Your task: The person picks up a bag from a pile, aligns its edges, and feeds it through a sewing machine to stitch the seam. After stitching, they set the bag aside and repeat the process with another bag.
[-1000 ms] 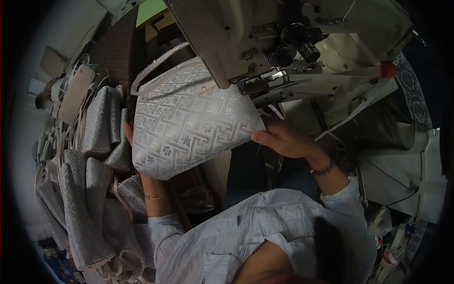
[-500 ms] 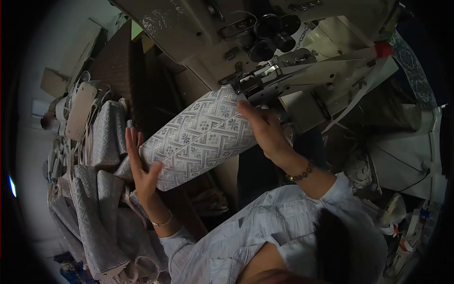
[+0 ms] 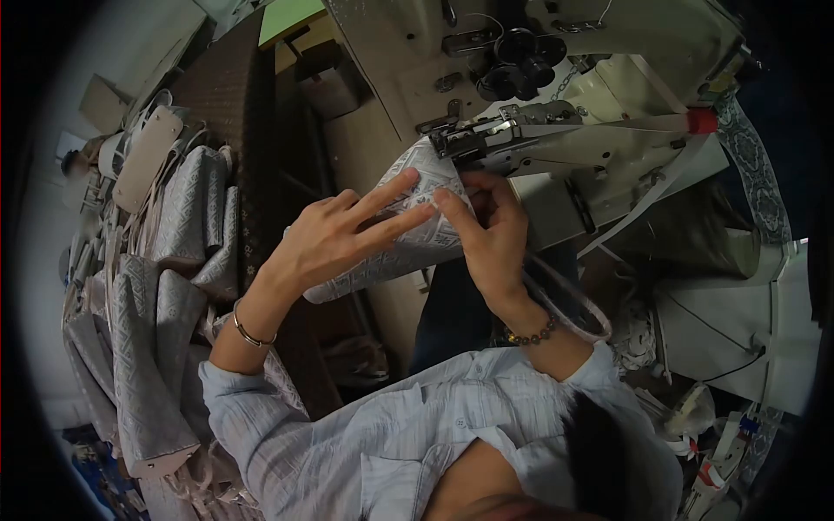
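A silver-white bag [image 3: 408, 239] with a geometric, floral pattern has its upper edge under the presser foot of a sewing machine [image 3: 469, 143]. My left hand [image 3: 326, 239] lies across it with index and middle fingers stretched out and spread, tips close to my right thumb. With my right hand [image 3: 495, 243] I grip the bag's right edge, thumb on the patterned face and fingers bent behind it. A grey strap loop [image 3: 578, 304] hangs by my right wrist. Part of the bag is hidden under my left hand.
Similar patterned bags [image 3: 156, 365] are heaped on the left beside a brown patterned surface [image 3: 204, 95]. Pale binding tape [image 3: 647, 195] runs from the red piece [image 3: 702, 121] on the machine's right. A box-like bin [image 3: 328, 91] stands on the floor behind.
My left hand has moved from the bag's lower left end up onto its face near the machine. The bag has turned and shows less of its face. The grey loop has come into view.
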### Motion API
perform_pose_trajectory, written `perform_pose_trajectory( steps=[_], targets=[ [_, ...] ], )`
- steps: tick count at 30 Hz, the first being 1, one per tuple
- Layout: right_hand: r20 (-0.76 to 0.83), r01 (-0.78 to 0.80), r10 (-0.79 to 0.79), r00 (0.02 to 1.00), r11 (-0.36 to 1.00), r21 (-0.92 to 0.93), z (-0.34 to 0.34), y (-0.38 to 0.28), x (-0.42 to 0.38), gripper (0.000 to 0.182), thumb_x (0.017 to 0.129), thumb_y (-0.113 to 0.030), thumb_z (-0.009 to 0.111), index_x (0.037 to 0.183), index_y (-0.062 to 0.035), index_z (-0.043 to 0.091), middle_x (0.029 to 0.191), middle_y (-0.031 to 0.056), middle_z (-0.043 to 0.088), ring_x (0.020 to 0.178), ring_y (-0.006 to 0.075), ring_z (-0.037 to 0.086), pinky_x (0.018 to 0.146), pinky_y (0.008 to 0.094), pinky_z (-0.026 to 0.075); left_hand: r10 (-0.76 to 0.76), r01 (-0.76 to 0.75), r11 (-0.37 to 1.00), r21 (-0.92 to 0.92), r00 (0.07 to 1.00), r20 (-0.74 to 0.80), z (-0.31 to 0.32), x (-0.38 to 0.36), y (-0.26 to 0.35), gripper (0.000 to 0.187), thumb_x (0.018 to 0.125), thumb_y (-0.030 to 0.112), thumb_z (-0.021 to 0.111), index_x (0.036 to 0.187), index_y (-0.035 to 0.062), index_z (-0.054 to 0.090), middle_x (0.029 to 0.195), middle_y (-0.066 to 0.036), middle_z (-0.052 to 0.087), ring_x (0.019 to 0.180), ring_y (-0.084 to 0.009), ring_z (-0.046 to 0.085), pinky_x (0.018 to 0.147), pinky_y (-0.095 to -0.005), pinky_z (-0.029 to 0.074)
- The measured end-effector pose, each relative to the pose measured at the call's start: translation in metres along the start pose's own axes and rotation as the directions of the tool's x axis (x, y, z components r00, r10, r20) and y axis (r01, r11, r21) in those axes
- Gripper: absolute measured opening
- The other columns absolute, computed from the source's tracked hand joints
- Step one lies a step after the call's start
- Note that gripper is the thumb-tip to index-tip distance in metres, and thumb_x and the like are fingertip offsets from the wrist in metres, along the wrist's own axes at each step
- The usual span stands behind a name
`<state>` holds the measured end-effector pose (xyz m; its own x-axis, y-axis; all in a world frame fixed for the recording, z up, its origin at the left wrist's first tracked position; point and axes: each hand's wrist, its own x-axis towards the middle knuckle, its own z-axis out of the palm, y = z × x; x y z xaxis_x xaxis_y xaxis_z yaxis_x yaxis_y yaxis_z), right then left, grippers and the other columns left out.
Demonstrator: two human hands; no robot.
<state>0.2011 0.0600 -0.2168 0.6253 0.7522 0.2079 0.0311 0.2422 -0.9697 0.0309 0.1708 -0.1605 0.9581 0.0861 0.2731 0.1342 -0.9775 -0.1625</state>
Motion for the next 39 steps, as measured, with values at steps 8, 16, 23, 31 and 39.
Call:
perform_pose_trajectory(
  steps=[8, 16, 23, 31, 39],
  targets=[
    [0.185, -0.189, 0.151, 0.971, 0.959, 0.211, -0.006, 0.002, 0.003, 0.027, 0.085, -0.020, 0.071, 0.102, 0.0002, 0.062, 0.081, -0.0004, 0.062, 0.068, 0.0033, 0.053, 0.061, 0.0193, 0.042, 0.094, -0.096, 0.995, 0.008, 0.989, 0.110, -0.020, 0.006, -0.012, 0.076, 0.072, 0.030, 0.073, 0.140, 0.0340, 0.041, 0.144, -0.002, 0.043, 0.062, -0.0143, 0.055, 0.058, -0.0249, 0.053],
    [0.125, -0.207, 0.178, 0.976, 0.939, 0.275, 0.001, 0.005, -0.004, 0.023, 0.088, -0.010, 0.066, 0.107, 0.0004, 0.059, 0.098, 0.0028, 0.062, 0.088, 0.0072, 0.056, 0.080, 0.0219, 0.044, 0.062, -0.061, 0.998, -0.016, 0.995, 0.084, -0.013, 0.004, -0.008, 0.074, 0.073, 0.032, 0.071, 0.140, 0.0363, 0.040, 0.144, 0.001, 0.043, 0.063, -0.0138, 0.057, 0.054, -0.0237, 0.053],
    [0.191, -0.297, 0.244, 0.951, 0.896, 0.331, -0.002, 0.000, -0.003, 0.025, 0.089, -0.018, 0.066, 0.106, 0.0010, 0.063, 0.093, 0.0019, 0.065, 0.079, 0.0051, 0.056, 0.070, 0.0196, 0.044, 0.092, -0.090, 0.996, -0.024, 0.994, 0.056, -0.013, 0.006, -0.015, 0.072, 0.074, 0.034, 0.070, 0.139, 0.0379, 0.040, 0.142, 0.004, 0.044, 0.062, -0.0150, 0.059, 0.049, -0.0233, 0.052],
    [0.426, -0.521, 0.377, 0.823, 0.800, 0.297, -0.026, 0.003, 0.015, 0.028, 0.093, -0.026, 0.061, 0.103, 0.0001, 0.066, 0.089, 0.0028, 0.066, 0.081, 0.0081, 0.061, 0.071, 0.0219, 0.048, 0.192, -0.185, 0.978, -0.093, 0.978, 0.075, -0.015, 0.021, -0.027, 0.064, 0.078, 0.018, 0.069, 0.136, 0.0309, 0.047, 0.136, -0.004, 0.052, 0.067, -0.0159, 0.065, 0.050, -0.0245, 0.055],
    [0.558, -0.500, 0.433, 0.708, 0.865, -0.036, -0.039, -0.001, 0.054, 0.033, 0.092, -0.032, 0.061, 0.105, -0.0021, 0.063, 0.088, 0.0075, 0.067, 0.078, 0.0165, 0.067, 0.066, 0.0318, 0.058, 0.233, -0.219, 0.970, -0.106, 0.963, 0.139, -0.025, 0.032, -0.035, 0.064, 0.078, 0.013, 0.069, 0.136, 0.0270, 0.047, 0.130, -0.006, 0.056, 0.072, -0.0168, 0.067, 0.050, -0.0249, 0.056]
  ],
)
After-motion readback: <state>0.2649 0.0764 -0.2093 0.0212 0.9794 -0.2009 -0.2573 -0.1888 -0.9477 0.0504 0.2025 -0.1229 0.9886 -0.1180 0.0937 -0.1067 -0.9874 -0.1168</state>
